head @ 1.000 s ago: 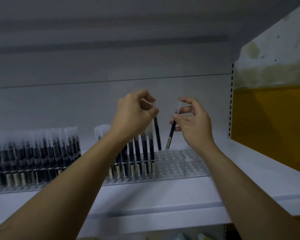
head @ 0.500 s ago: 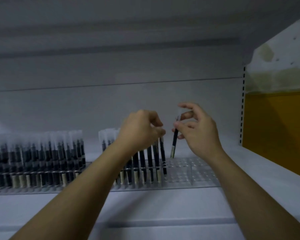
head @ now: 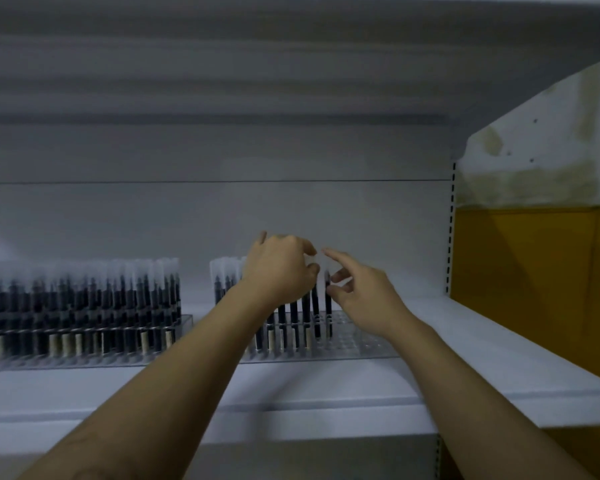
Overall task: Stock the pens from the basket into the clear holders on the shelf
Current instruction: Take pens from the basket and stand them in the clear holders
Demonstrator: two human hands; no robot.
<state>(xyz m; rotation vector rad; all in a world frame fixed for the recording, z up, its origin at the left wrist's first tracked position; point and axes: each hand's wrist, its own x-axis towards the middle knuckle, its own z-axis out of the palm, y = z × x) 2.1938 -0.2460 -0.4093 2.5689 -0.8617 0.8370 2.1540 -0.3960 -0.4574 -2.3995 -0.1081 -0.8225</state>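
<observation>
Two clear holders stand on the white shelf (head: 499, 358). The left holder (head: 184, 323) is packed with several black pens with frosted caps. The right holder (head: 368, 344) is filled on its left part, and its right holes are bare. My left hand (head: 278, 271) pinches the cap end of a black pen (head: 315, 306) standing in the right holder. My right hand (head: 357, 289) pinches the upper part of another black pen (head: 328, 310) that stands upright in the hole beside it, forefinger raised. The basket is out of view.
A grey back panel (head: 222, 209) rises behind the holders, and an upper shelf (head: 257, 64) overhangs them. A slotted upright (head: 451, 230) bounds the bay on the right, with a yellow wall (head: 534, 289) beyond it.
Both hands have come down towards the right holder. The two pens, held above the holes before, now stand in it side by side.
</observation>
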